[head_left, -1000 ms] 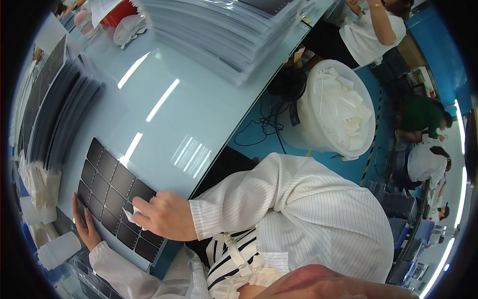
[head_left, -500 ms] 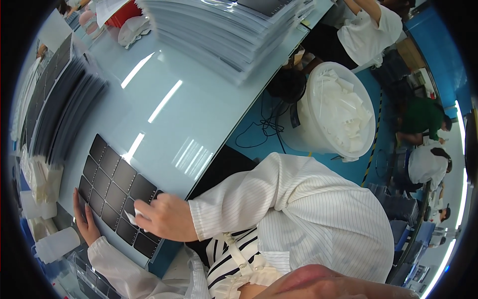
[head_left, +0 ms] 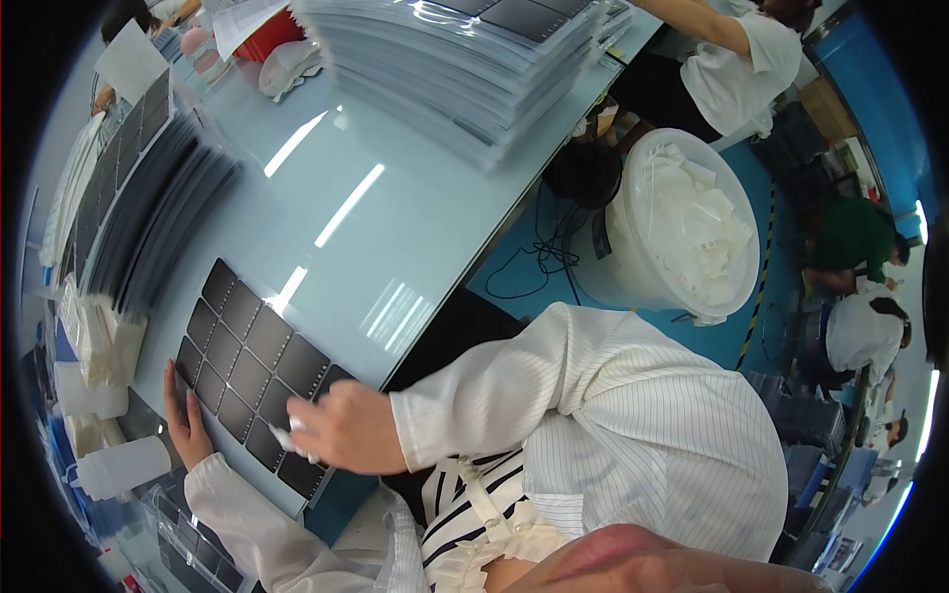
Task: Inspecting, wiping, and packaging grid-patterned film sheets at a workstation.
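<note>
A flat panel bearing a grid of dark, rounded squares lies at the table's near left, its rows running slantwise. My left hand rests along the panel's left edge with its fingers stretched out. Over the panel's right side is my right hand, its fingers pinched on a small white wipe. The wipe is against or just above the dark squares; I cannot tell which. My right fingertips are slightly smeared by motion and cover part of the panel.
A tall stack of sheets stands at the far side of the table, and dark panels are piled at the left. Right of the table is a white bin full of white scraps, with black cables beside it. Other people sit nearby.
The whole view has shifted slightly, so things appear further right. My left hand stays at the panel's edge. My right hand keeps the wipe over nearly the same part of the panel.
</note>
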`<state>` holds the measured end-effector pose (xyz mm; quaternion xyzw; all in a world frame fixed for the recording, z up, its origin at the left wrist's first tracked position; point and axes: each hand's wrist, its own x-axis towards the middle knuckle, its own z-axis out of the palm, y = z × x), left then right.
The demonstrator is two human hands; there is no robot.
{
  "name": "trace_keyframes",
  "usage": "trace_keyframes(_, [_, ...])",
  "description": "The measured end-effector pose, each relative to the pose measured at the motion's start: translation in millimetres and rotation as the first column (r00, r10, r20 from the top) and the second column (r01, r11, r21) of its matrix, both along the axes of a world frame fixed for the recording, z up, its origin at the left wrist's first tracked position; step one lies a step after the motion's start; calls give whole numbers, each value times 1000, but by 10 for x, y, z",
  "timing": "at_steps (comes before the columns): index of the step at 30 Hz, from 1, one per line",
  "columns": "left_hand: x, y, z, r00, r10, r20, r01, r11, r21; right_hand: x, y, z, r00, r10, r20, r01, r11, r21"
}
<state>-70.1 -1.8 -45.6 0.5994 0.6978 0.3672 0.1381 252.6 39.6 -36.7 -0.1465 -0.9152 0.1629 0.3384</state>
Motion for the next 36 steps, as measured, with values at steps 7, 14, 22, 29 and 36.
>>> trace_keyframes(7, [30,-12,27,1000,5,22,-5,1000,11,-20,244,18,955,-289,72,288,957,20])
trace_keyframes(14, [28,2,18,999,-2,49,2,1000,12,-58,-62,-25,997,-51,-52,52,998,17])
trace_keyframes(22, [10,4,20,1000,-2,14,2,1000,-18,-54,-27,-34,968,-251,1,249,958,141])
trace_keyframes(29, [-25,-4,0,1000,-3,9,3,1000,-9,-4,25,11,986,-169,18,164,976,147])
trace_keyframes(36, [-10,-14,-12,999,20,31,-19,1000,-9,10,41,-36,964,-259,65,254,964,83])
